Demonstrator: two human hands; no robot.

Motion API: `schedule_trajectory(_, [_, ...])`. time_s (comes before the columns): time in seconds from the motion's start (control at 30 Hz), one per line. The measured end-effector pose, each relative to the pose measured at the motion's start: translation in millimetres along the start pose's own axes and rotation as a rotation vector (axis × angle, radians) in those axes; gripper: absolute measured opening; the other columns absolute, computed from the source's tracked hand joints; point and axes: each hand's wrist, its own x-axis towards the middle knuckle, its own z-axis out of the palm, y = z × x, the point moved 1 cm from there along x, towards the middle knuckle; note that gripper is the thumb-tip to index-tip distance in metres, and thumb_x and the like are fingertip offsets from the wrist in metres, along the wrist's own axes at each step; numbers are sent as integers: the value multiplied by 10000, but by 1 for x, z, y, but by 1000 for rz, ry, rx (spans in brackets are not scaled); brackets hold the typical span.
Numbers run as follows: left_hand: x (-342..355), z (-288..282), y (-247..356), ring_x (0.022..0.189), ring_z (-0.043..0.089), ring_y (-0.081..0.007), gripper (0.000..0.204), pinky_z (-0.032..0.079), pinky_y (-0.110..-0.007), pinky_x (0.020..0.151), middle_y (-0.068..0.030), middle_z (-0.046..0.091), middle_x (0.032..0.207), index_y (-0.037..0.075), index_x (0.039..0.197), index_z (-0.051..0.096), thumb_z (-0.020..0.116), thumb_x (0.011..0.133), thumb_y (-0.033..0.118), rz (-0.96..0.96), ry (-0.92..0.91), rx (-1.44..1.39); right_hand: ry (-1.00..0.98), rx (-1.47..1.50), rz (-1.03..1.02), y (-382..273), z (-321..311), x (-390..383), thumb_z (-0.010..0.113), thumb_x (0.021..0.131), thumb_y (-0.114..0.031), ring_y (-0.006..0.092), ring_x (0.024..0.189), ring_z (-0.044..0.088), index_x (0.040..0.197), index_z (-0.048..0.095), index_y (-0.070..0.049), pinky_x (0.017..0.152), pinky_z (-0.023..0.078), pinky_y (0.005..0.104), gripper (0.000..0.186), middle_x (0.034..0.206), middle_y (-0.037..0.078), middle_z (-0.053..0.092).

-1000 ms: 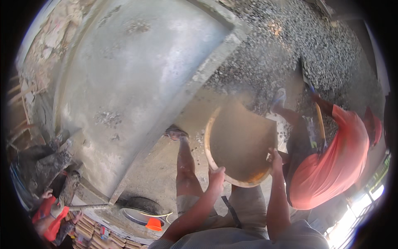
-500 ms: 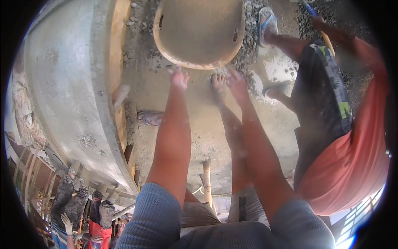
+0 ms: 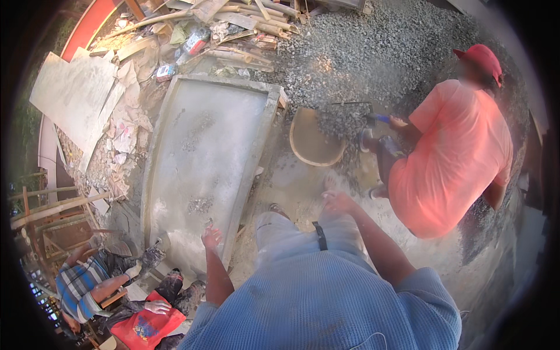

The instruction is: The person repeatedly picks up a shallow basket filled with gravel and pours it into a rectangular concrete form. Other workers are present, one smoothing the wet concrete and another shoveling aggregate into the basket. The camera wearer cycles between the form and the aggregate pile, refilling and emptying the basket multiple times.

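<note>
My left hand is open and empty, fingers apart, beside the near right edge of a long concrete-filled form. My right hand hangs in front of my right knee, somewhat blurred, its fingers loosely stretched with nothing in them. Beyond it, on the wet ground, lies a shallow round-ended tub, apart from both hands. Gravel covers the tub's right side. A co-worker in an orange shirt and red cap crouches at the right, gripping a blue-handled hoe whose blade is at the tub's far right rim.
A large gravel heap spreads across the far right. Bamboo poles and scrap lie at the far side, with pale boards at the far left. Two other people sit at the lower left, one with a red garment.
My view has lifted and widened. My hands have drawn back from the tub's near rim, the left one moving outward. Gravel now lies in the tub, which was bare inside before.
</note>
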Motion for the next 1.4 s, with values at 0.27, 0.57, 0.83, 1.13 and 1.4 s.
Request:
schedule_trajectory(0.27, [69, -62, -64, 742, 604, -210, 378, 473, -326, 663, -127, 631, 876, 90, 1160, 542, 531, 872, 333, -74, -187, 684, 707, 401, 760, 119, 89, -238, 438, 919, -242, 186, 669, 626, 1159, 525, -83, 563, 478, 339, 301, 835, 91, 631])
schedule_trajectory(0.57, [28, -4, -15, 701, 590, -153, 303, 477, -293, 669, -70, 632, 855, 72, 1081, 598, 472, 910, 288, 369, -603, 588, 314, 132, 817, 146, 251, -328, 442, 889, -242, 204, 740, 614, 1078, 595, -92, 589, 475, 381, 286, 891, 93, 650])
schedule_trajectory(0.83, [55, -53, -8, 750, 588, -177, 330, 459, -365, 619, -45, 613, 917, 140, 1145, 548, 482, 888, 337, 152, -475, 688, 642, 350, 689, 30, 181, -235, 471, 877, -267, 219, 816, 631, 1185, 535, -73, 680, 500, 361, 370, 973, 120, 639])
schedule_trajectory(1.13, [32, -58, -42, 735, 581, -165, 320, 470, -365, 640, -36, 604, 920, 131, 1154, 537, 480, 905, 324, 66, -497, 563, 641, 342, 677, 30, 170, -230, 473, 886, -279, 216, 816, 627, 1166, 543, -73, 692, 495, 378, 355, 973, 115, 637])
schedule_trajectory(1.4, [19, -13, -85, 649, 562, -158, 323, 449, -350, 530, -44, 611, 836, 96, 1122, 566, 465, 914, 322, 187, -491, 479, 529, 383, 804, 103, 169, -260, 475, 888, -277, 207, 752, 627, 1158, 535, -97, 626, 479, 383, 330, 955, 103, 648])
